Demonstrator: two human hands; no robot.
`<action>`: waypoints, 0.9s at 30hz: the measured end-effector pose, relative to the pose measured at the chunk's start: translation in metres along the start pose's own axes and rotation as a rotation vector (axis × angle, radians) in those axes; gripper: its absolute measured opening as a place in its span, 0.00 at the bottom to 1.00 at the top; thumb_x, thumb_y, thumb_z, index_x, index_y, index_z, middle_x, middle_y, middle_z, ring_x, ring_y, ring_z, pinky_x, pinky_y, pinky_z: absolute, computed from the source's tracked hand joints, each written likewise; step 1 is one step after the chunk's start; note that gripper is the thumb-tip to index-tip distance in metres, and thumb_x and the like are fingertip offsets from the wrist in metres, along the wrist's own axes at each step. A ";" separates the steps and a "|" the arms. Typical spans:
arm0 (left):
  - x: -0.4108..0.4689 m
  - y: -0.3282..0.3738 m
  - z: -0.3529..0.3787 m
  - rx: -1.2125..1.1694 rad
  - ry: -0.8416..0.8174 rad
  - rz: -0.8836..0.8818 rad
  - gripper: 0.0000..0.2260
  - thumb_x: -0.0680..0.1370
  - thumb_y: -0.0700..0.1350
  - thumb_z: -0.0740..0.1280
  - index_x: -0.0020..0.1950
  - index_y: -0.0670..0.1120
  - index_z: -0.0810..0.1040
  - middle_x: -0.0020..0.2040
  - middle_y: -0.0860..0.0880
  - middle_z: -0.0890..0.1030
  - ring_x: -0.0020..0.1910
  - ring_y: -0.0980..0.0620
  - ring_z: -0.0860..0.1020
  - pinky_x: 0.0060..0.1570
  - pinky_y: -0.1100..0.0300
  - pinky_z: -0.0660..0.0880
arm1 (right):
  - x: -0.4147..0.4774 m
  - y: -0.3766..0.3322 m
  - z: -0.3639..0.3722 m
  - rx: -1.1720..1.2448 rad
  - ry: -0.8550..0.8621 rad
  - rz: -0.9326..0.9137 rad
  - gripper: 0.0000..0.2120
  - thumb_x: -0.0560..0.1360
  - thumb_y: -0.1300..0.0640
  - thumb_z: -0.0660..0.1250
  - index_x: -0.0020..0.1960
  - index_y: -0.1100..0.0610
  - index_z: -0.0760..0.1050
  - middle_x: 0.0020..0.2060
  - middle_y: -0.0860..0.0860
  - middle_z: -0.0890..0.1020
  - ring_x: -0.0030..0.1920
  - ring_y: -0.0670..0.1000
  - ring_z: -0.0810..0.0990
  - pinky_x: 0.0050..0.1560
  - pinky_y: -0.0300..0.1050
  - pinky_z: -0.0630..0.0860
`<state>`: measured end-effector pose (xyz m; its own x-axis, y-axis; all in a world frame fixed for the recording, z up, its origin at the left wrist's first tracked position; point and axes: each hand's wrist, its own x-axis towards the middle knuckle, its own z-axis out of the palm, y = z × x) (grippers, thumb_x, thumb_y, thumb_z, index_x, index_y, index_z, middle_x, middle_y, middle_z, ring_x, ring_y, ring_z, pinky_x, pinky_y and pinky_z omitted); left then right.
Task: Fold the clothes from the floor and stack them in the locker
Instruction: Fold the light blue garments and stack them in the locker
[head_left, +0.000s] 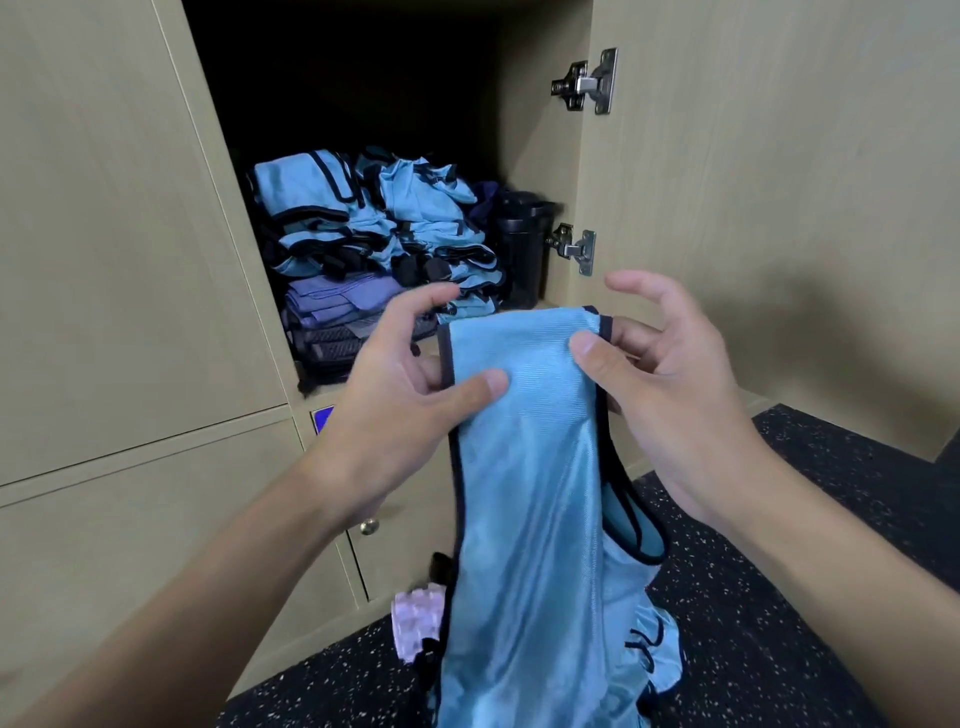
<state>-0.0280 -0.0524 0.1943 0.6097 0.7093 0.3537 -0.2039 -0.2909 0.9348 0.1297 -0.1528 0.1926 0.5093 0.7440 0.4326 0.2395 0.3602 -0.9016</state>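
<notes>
A light blue vest with dark trim (535, 519) hangs lengthwise in front of me, its lower end trailing toward the floor. My left hand (410, 379) pinches its upper left edge between thumb and fingers. My right hand (660, 374) pinches the upper right edge, its other fingers spread above. Behind them the open locker (540, 171) holds a stack of folded blue vests (363, 223) on top of folded purple and dark garments (332, 322).
A dark cylindrical container (519, 249) stands at the locker's right side. The open door (769, 208) with two hinges is to the right. A pink item (415, 618) lies on the dark speckled floor (779, 571) below. Closed locker doors (104, 260) fill the left.
</notes>
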 end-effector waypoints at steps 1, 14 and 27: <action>0.001 0.001 -0.002 0.006 0.022 0.017 0.29 0.75 0.34 0.70 0.72 0.49 0.65 0.45 0.48 0.87 0.44 0.49 0.86 0.44 0.59 0.82 | 0.000 0.000 -0.003 -0.022 -0.036 0.026 0.24 0.77 0.62 0.70 0.67 0.46 0.66 0.44 0.56 0.85 0.43 0.50 0.83 0.51 0.49 0.80; 0.000 -0.021 0.001 -0.069 0.036 -0.052 0.40 0.73 0.35 0.73 0.79 0.50 0.56 0.60 0.50 0.84 0.58 0.49 0.83 0.60 0.51 0.79 | 0.003 0.008 -0.006 -0.100 -0.049 0.165 0.27 0.79 0.63 0.66 0.70 0.41 0.62 0.45 0.61 0.85 0.45 0.55 0.83 0.57 0.57 0.78; -0.003 -0.029 0.006 -0.051 0.044 0.081 0.44 0.71 0.41 0.78 0.73 0.72 0.56 0.71 0.48 0.75 0.67 0.41 0.77 0.63 0.41 0.76 | 0.008 0.017 -0.010 -0.169 -0.089 0.161 0.30 0.78 0.58 0.68 0.74 0.42 0.58 0.32 0.49 0.80 0.37 0.48 0.78 0.45 0.42 0.77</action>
<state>-0.0196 -0.0496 0.1655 0.5557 0.7127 0.4280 -0.2908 -0.3157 0.9032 0.1459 -0.1458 0.1805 0.4790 0.8334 0.2756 0.3004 0.1395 -0.9436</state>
